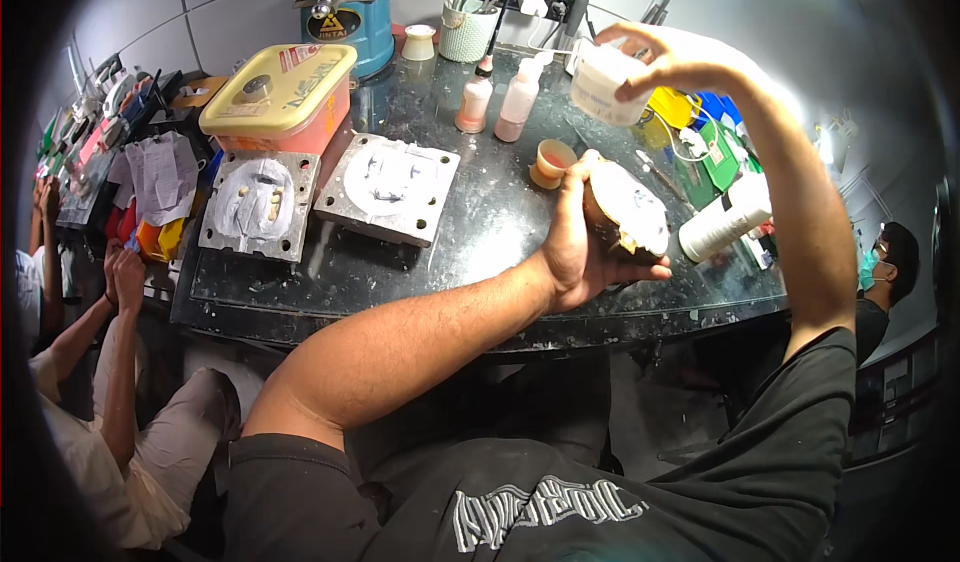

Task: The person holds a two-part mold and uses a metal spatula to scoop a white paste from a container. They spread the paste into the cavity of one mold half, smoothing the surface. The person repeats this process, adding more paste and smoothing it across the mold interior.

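My left hand [572, 262] is wrapped round the underside of a rounded, white-faced block [632, 207] with a brownish-yellow rim, which looks like plaster. The block is tilted, its white face turned up and to the right. Above the far right of the bench, my right hand [685, 54] grips a translucent white plastic tub [606, 87] from above, fingers and thumb round its sides. What the tub holds cannot be made out. Just left of the block stands a small cup [552, 164] with pinkish contents.
Two square metal mould halves [388, 187] filled with white plaster lie on the left of the dark bench [470, 252]. Behind them are a yellow-lidded box [278, 92] and two squeeze bottles [518, 102]. A white bottle [727, 217] leans at right. Co-workers [110, 402] sit at both sides.
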Available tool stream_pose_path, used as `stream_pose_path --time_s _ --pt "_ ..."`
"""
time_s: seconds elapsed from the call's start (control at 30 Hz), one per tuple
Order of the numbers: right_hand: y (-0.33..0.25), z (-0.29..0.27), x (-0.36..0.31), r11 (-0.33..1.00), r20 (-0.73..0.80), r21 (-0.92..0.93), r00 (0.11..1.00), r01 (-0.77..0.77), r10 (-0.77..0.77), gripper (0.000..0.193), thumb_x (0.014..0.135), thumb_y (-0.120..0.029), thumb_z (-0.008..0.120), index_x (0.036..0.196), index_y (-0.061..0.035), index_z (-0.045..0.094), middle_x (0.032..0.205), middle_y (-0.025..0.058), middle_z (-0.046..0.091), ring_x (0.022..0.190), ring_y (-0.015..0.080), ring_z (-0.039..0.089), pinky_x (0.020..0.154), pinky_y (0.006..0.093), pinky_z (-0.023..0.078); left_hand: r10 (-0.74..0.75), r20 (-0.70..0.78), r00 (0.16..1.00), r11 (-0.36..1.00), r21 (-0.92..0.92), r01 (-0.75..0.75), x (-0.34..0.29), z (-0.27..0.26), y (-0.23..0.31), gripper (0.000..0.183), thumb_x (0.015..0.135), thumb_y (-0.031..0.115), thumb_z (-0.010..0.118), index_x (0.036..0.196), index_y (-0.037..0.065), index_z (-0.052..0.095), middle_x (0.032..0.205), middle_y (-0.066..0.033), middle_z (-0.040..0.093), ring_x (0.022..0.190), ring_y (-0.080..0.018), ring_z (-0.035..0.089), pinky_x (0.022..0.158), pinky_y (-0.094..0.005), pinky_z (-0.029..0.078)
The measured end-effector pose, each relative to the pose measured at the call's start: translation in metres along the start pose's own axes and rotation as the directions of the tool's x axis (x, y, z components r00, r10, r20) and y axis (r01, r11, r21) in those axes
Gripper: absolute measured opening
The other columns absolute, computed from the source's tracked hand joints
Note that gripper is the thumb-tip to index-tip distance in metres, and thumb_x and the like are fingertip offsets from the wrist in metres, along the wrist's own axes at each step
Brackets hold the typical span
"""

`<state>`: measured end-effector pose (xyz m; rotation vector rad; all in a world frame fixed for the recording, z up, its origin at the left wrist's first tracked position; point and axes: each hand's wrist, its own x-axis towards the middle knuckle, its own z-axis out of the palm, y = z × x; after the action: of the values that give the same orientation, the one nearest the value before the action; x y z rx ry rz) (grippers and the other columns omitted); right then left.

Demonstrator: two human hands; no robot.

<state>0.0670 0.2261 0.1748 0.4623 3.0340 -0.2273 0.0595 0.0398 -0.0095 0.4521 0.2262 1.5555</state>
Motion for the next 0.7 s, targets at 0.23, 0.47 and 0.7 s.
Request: stream_pose_path --time_s 0.23,0.47,0.7 --pt "0.001 0.03 -0.002 0.958 0.091 0.251 0.982 0.139 -0.166 0.087 0.064 -0.032 0.086 0.139 -0.0128 0.045 0.135 0.0171 0.053 0.127 0.03 0.049 0.108 0.0438 0.038 -0.162 0.26 0.952 0.986 0.011 0.164 -0.003 0.011 0.001 0.087 0.087 0.078 0.025 0.128 0.006 0.053 0.108 -0.0221 0.066 0.08 -0.0335 0.069 0.064 -0.0432 0.06" --pt "-0.005 0.056 -0.003 0.952 0.091 0.263 0.978 0.158 -0.188 0.092 0.066 -0.028 0.087 0.143 -0.0113 0.04 0.136 0.0131 0.051 0.13 0.0274 0.046 0.106 0.0452 0.042 -0.331 0.262 0.907 0.944 0.082 0.321 -0.012 0.018 -0.001 0.082 0.088 0.075 0.025 0.127 0.01 0.054 0.109 -0.0215 0.066 0.077 -0.0327 0.069 0.06 -0.0411 0.059" --pt "-0.005 0.063 0.001 0.958 0.096 0.232 0.976 0.171 -0.197 0.094 0.066 -0.028 0.087 0.145 -0.0138 0.037 0.136 0.0147 0.05 0.13 0.0329 0.047 0.104 0.0464 0.045 -0.306 0.28 0.91 0.952 0.065 0.3 -0.008 0.015 0.001 0.083 0.087 0.076 0.026 0.127 0.009 0.054 0.109 -0.0229 0.066 0.077 -0.0338 0.069 0.06 -0.0413 0.059"
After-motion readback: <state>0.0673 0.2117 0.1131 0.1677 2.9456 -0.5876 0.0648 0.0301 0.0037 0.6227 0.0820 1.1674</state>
